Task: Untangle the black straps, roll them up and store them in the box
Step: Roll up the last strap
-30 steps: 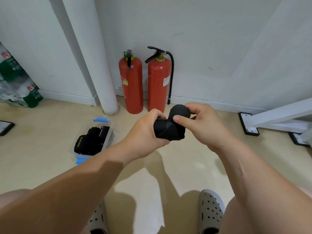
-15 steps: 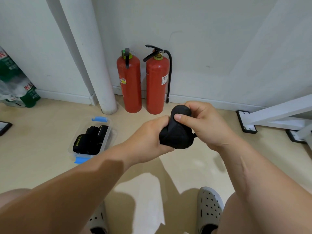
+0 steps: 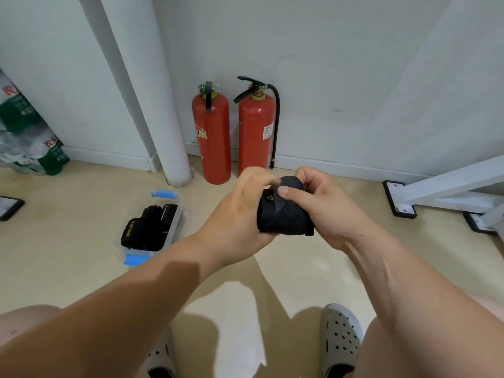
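**Rolled strap gripped in both hands above the floor**

A black strap (image 3: 283, 218), wound into a thick roll, is held in mid-air between both hands, out in front of the person's knees. The left hand (image 3: 240, 211) is curled round the left side of the roll, with its fingers bent over the top. The right hand (image 3: 324, 211) is closed on the right side, its thumb pressed flat across the front. A loose corner of the strap is seen at the roll's lower right.

The box (image 3: 181, 214) — clear plastic, with blue clips at its near and far ends — is set on the floor (image 3: 68, 241), well to the left of the hands. Several rolled black straps (image 3: 150, 227) are packed inside it, one marked with yellow lettering.

Two red fire extinguishers (image 3: 212, 137) are stood against the white wall beyond the hands, just beside a white pipe (image 3: 152, 105). Grey clogs (image 3: 341, 339) are seen at the bottom edge.
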